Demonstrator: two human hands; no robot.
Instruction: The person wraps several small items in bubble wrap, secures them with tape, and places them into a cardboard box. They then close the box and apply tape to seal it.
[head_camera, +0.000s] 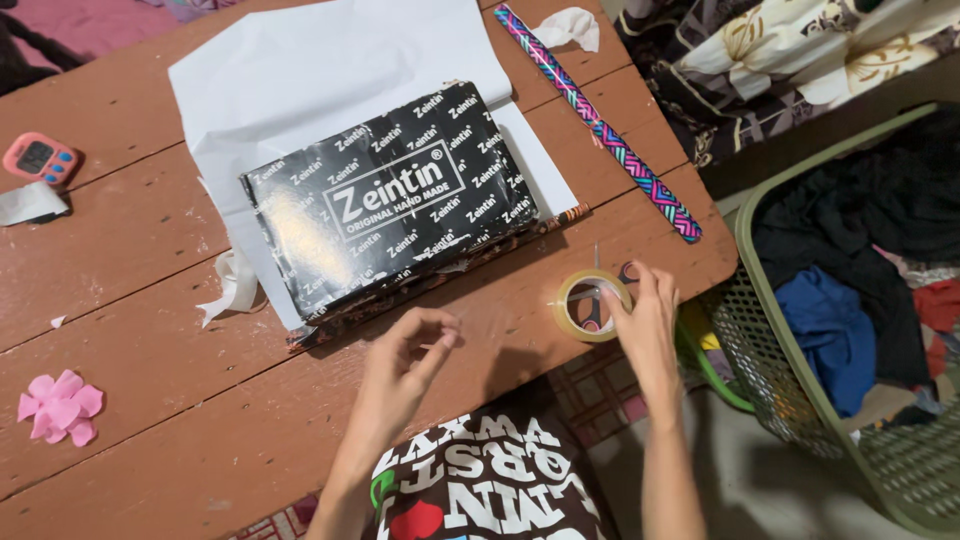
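Note:
A glossy black box (385, 205) with white print lies on a large white sheet of paper (330, 70) on the red-brown wooden table (130, 250). A roll of clear tape (592, 305) stands near the table's right edge, with scissors (603, 300) partly hidden behind it. My right hand (645, 330) touches the tape roll with its fingers. My left hand (405, 370) hovers above the table in front of the box, thumb and fingers pinched close together; a tiny bit of tape may be between them, too small to tell.
A rolled tube of patterned wrapping paper (600, 125) lies diagonally at the back right. A pink timer (40, 158) and pink paper flower (60, 407) sit at the left. A green laundry basket (760, 250) with clothes stands to the right of the table.

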